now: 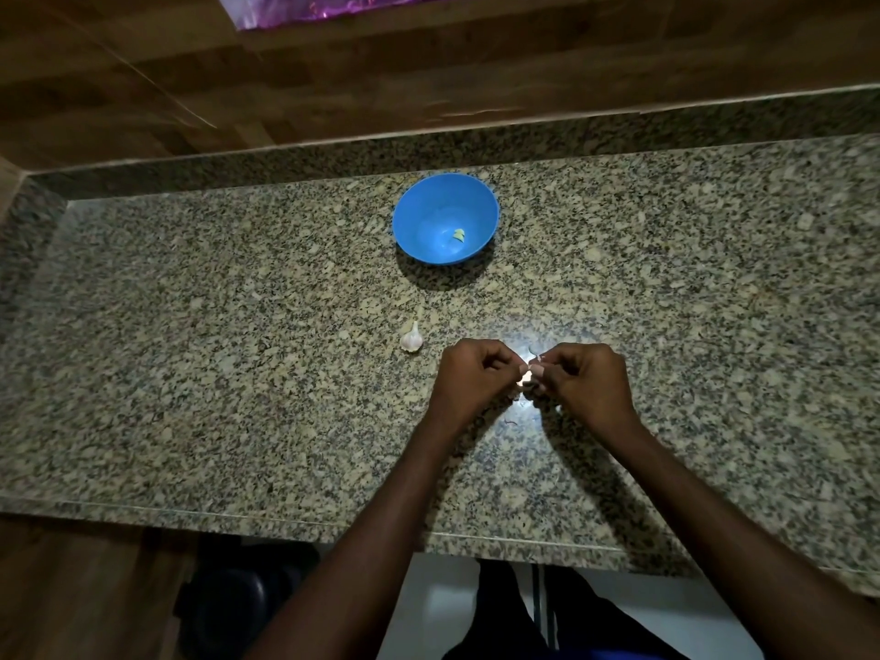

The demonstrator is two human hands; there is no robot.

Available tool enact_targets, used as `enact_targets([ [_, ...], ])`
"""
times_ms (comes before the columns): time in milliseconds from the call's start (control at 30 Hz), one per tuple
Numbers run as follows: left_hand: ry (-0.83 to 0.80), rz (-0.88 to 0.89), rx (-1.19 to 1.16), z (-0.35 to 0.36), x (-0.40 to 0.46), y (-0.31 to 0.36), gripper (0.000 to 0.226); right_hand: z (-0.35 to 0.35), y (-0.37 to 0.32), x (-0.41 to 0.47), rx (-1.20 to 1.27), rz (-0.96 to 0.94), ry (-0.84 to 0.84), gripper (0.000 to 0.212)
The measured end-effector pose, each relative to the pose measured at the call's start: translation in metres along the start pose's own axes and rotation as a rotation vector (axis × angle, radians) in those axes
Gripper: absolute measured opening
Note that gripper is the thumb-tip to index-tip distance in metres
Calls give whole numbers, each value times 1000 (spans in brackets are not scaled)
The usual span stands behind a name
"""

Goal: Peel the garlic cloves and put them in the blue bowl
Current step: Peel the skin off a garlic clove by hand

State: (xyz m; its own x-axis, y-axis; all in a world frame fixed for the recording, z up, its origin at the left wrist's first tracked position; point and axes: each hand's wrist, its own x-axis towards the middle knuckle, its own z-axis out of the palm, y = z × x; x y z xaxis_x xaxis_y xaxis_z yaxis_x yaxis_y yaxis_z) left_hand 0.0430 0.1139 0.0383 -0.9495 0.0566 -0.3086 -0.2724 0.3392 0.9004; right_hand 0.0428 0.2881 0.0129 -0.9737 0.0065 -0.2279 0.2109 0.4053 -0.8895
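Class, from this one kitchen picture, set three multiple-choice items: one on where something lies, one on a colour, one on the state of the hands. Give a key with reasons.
1. Where does the white garlic bulb lie on the speckled granite counter?
A. inside the bowl
B. between the bowl and the person's left hand
C. at the counter's right end

2. What colour is the round plastic bowl?
A. blue
B. red
C. white

3. What are the left hand and right hand doing?
A. lying flat on the counter
B. lifting the bowl
C. together pinching a small garlic clove

Key: 1 B, the bulb sits nearer than the bowl, just left of the hands. 2 A, its wall is plainly blue. 3 C, curled fingertips meet on the pale clove.
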Motion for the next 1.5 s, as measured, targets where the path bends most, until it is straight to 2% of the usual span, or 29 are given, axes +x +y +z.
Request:
enact_targets([
  [133,-13,-39,-29,-1,2,-1,4,-1,1,0,99,19,-45,5],
  [300,10,-158,-232,2,4,-7,7,-5,-3,-4,436,178,-107,5],
  [400,51,-134,-149,2,2,-13,1,-6,-2,-5,526,263,-121,8],
  [533,93,-86,58,9,2,-23,11,-5,3,-5,503,285,-113,9],
  [600,100,-77,86,12,2,-23,14,-3,5,-7,483,288,-100,10],
  [867,43,-264,-326,19,-4,-9,3,-2,2,-10,458,296,-94,8],
  [1033,35,-314,-468,23,-9,-4,5,-4,4,-10,502,333,-102,10],
  [1167,50,-290,-476,23,-14,-1,7,-10,2,-6,513,382,-158,4],
  [1333,26,-196,-432,19,-13,1,9,-16,0,9,650,568,-301,6],
  [1500,9,-154,-401,14,-13,9,12,-19,-4,14,949,789,-426,17],
])
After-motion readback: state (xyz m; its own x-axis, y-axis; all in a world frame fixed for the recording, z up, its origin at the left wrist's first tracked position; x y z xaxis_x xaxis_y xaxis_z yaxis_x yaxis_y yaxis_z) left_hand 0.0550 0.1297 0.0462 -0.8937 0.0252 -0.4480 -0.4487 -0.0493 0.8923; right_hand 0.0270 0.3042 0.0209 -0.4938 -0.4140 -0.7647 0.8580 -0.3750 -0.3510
